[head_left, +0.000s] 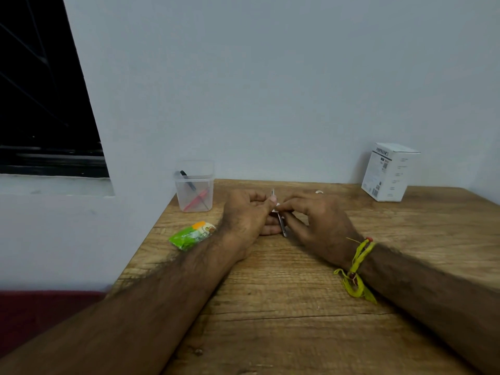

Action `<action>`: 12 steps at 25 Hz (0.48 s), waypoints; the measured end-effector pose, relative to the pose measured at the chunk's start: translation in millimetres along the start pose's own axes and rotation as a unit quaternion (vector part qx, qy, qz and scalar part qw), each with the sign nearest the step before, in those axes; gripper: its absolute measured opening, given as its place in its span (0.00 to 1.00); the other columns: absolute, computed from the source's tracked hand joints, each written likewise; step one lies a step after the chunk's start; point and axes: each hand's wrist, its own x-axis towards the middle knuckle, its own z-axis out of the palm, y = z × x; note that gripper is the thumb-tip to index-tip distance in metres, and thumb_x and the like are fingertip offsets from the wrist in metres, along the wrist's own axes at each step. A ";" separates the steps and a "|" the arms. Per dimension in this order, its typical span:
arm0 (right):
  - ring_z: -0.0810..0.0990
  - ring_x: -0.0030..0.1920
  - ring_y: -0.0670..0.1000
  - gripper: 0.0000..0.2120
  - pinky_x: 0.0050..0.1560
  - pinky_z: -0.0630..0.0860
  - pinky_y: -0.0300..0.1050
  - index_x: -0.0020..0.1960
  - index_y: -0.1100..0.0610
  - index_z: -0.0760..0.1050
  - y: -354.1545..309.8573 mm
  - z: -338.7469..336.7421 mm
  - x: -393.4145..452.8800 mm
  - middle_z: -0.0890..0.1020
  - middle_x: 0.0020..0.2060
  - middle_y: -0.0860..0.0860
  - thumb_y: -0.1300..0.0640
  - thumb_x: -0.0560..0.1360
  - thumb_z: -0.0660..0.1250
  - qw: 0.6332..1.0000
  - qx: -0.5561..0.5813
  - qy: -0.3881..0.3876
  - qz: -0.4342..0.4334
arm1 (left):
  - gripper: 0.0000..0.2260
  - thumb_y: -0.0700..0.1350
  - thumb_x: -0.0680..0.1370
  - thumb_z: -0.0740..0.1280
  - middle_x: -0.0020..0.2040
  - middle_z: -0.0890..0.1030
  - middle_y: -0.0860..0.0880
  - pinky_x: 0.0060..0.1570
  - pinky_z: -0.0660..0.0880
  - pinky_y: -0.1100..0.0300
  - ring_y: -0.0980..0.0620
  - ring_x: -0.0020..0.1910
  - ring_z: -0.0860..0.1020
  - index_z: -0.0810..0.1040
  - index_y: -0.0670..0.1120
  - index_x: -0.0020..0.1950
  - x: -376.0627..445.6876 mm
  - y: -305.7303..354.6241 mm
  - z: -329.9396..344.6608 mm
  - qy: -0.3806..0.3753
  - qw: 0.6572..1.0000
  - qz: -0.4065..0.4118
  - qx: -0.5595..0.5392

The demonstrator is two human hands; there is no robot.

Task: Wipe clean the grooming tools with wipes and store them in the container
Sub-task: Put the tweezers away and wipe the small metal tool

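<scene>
Two hands are working together on one small metal grooming tool (282,226) in the middle of the brown wooden table (297,307).

The left hand (244,219) is pinching the thin shiny tool near its top, fingers curled round it. The right hand (313,221) is pinching a little white wipe (276,208) against the tool, so the rubbing looks like it is going on right now. Over by the wall, the clear plastic container (194,186) is already holding a black tool and a red one, so some of the job looks done. This tool is not in there yet. A green wipes packet (190,235) is lying just beside the left wrist. A white cardboard box (388,171) is standing well apart on the right. I cannot tell if more tools are waiting.
</scene>
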 end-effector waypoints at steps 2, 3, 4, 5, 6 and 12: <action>0.83 0.45 0.48 0.07 0.45 0.79 0.54 0.49 0.57 0.84 -1.2 -0.5 -0.7 0.85 0.44 0.47 0.65 0.73 0.71 1.000 -0.003 -0.012 0.001 | 0.08 0.38 0.80 0.69 0.41 0.85 0.38 0.31 0.82 0.57 0.46 0.34 0.86 0.78 0.34 0.55 0.2 -1.2 0.3 -0.003 1.000 0.005 0.004; 0.83 0.45 0.48 0.07 0.45 0.79 0.53 0.49 0.57 0.84 -0.8 -0.8 -0.4 0.85 0.43 0.47 0.65 0.73 0.72 1.000 -0.005 -0.014 0.001 | 0.08 0.38 0.80 0.69 0.41 0.85 0.39 0.31 0.81 0.58 0.46 0.33 0.86 0.78 0.34 0.54 -0.2 -1.0 0.5 -0.003 1.000 0.007 0.003; 0.83 0.44 0.48 0.07 0.45 0.79 0.53 0.49 0.57 0.84 0.0 -1.0 -0.3 0.85 0.43 0.47 0.65 0.73 0.72 1.000 -0.007 -0.016 -0.002 | 0.08 0.38 0.80 0.69 0.41 0.85 0.39 0.30 0.81 0.58 0.47 0.33 0.86 0.78 0.34 0.54 -0.5 -0.3 0.5 -0.003 1.000 0.009 0.002; 0.82 0.44 0.48 0.06 0.46 0.79 0.52 0.49 0.57 0.84 0.6 -1.0 -0.3 0.85 0.42 0.47 0.65 0.73 0.71 1.000 -0.009 -0.020 -0.007 | 0.08 0.38 0.80 0.69 0.41 0.85 0.39 0.30 0.81 0.59 0.47 0.33 0.86 0.78 0.33 0.54 -1.1 0.3 0.7 -0.002 1.000 0.010 0.001; 0.82 0.44 0.48 0.06 0.46 0.79 0.52 0.48 0.57 0.84 1.0 -0.8 -0.4 0.84 0.42 0.47 0.64 0.73 0.71 1.000 -0.009 -0.026 -0.012 | 0.07 0.37 0.80 0.68 0.41 0.84 0.39 0.30 0.81 0.59 0.48 0.32 0.85 0.78 0.33 0.54 -1.8 0.7 0.8 -0.001 1.000 0.010 0.001; 0.82 0.43 0.49 0.07 0.45 0.77 0.48 0.47 0.56 0.84 2.2 -0.9 -2.4 0.84 0.42 0.47 0.60 0.73 0.68 0.999 -0.011 -0.034 -0.008 | 0.07 0.37 0.80 0.68 0.43 0.85 0.37 0.30 0.81 0.59 0.48 0.32 0.85 0.79 0.34 0.54 -1.9 2.5 2.6 0.000 1.000 0.005 0.002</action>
